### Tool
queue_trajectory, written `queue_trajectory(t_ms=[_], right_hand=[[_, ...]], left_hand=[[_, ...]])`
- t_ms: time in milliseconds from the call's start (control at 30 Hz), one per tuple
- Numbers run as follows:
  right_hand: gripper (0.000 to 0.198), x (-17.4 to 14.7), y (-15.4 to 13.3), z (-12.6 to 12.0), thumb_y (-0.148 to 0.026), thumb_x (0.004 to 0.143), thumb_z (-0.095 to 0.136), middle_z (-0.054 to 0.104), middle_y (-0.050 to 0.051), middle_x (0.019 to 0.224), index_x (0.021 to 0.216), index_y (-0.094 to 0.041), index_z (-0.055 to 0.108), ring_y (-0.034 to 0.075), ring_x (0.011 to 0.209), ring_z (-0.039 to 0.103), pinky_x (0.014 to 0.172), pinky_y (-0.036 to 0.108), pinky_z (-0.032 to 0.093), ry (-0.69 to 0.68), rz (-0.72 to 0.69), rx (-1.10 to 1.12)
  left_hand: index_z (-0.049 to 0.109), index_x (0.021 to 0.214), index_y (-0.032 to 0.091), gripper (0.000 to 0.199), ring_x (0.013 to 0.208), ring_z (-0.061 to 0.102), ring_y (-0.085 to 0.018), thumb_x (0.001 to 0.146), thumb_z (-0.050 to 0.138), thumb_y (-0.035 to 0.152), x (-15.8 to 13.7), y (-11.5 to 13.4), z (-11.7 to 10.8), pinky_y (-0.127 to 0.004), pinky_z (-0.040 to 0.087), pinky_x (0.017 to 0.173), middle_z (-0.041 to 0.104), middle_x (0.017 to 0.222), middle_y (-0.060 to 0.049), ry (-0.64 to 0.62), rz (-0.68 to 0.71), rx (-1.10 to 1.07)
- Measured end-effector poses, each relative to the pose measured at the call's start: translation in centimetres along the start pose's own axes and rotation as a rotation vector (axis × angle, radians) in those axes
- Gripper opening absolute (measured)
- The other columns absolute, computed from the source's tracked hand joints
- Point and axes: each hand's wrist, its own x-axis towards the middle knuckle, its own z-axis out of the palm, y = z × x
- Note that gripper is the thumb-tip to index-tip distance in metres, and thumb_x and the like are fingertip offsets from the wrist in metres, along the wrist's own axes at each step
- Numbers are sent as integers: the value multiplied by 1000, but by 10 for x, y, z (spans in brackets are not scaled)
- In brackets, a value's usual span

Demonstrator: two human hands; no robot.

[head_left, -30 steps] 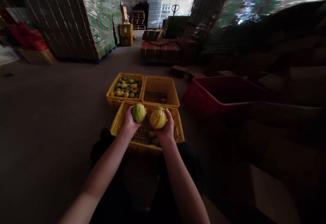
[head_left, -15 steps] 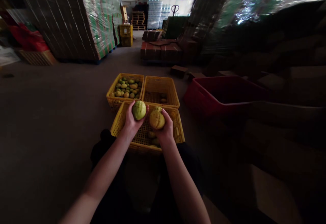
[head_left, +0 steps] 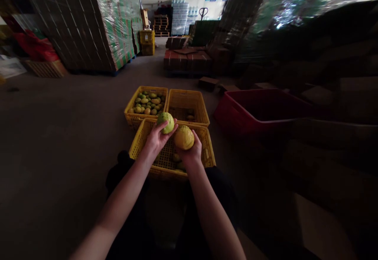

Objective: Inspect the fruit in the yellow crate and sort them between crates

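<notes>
My left hand is closed around a pale green, lumpy round fruit, its thumb lying across the front. Just to the right and slightly lower, my right hand grips a yellow, ridged fruit from below and the side. Both fruits are held apart above a yellow plastic crate with slatted walls. A few similar fruits lie in that crate, partly hidden behind my right hand.
Beyond the near crate stand two more yellow crates: the left crate holds many green-yellow fruits, the right crate a few. A large red tub is at the right. Wrapped pallet stacks and flat cartons stand behind.
The green fruit has moved slightly right and up, and my left thumb now lies across it. The yellow fruit has turned a little in my right hand.
</notes>
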Motion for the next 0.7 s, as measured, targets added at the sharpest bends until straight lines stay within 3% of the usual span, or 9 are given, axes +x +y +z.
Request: queue_trajectory(t_ms=[233,400,600,700], right_hand=[[19,1,-5,-1,-35,84,52,72,-1,67,82,-23,67,18,60,67,63,35,58,56,-18,30],[17,2,-3,0,-35,83,56,75,0,71,83,-22,68,17,64,70,61,30,58,-6,-45,46],[14,20,-6,-16,-35,82,62,76,-2,73,85,-23,68,16,62,70,57,26,59,34,-149,34],[14,21,-9,-20,-37,80,64,76,-2,74,86,-24,68,17,65,71,60,29,60,-16,-145,4]], left_hand=[[62,99,18,41,119,63,-28,65,61,-4,-6,-1,1,-43,51,101,72,99,-5,-73,19,61],[62,97,20,42,121,61,-29,63,64,-3,-7,-3,0,-46,49,103,72,103,-3,-110,47,102],[65,86,21,35,116,62,-26,59,69,-1,-3,-2,-3,-51,47,104,72,94,0,-58,81,162],[66,88,20,32,110,65,-24,62,70,1,-2,-3,-3,-46,49,102,72,95,-1,-57,97,175]])
